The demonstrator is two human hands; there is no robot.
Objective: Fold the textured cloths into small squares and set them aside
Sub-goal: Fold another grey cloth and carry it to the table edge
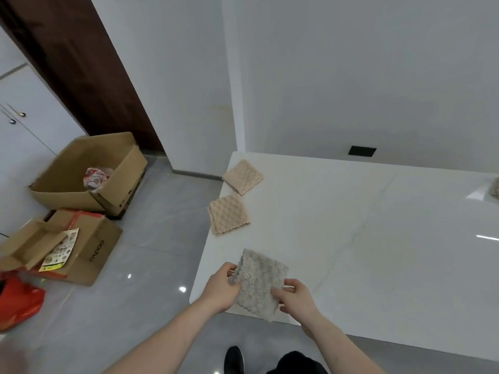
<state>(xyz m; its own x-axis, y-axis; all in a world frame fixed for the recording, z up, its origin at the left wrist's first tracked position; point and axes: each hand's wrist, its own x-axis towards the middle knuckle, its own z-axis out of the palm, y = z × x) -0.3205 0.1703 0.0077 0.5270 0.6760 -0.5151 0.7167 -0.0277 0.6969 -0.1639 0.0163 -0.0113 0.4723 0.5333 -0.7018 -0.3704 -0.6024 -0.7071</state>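
A grey textured cloth (260, 282), folded to a small square, is held over the near left corner of the white table (364, 233). My left hand (220, 288) grips its left edge. My right hand (295, 299) pinches its lower right edge. Two beige textured cloths lie folded along the table's left edge: one (229, 217) in the middle, the other (242, 176) at the far corner.
A bit of another cloth (495, 187) shows at the table's right edge. On the grey floor to the left stand an open cardboard box (89, 174), flatter boxes (62, 247) and a red bag (19, 300). A white wall backs the table.
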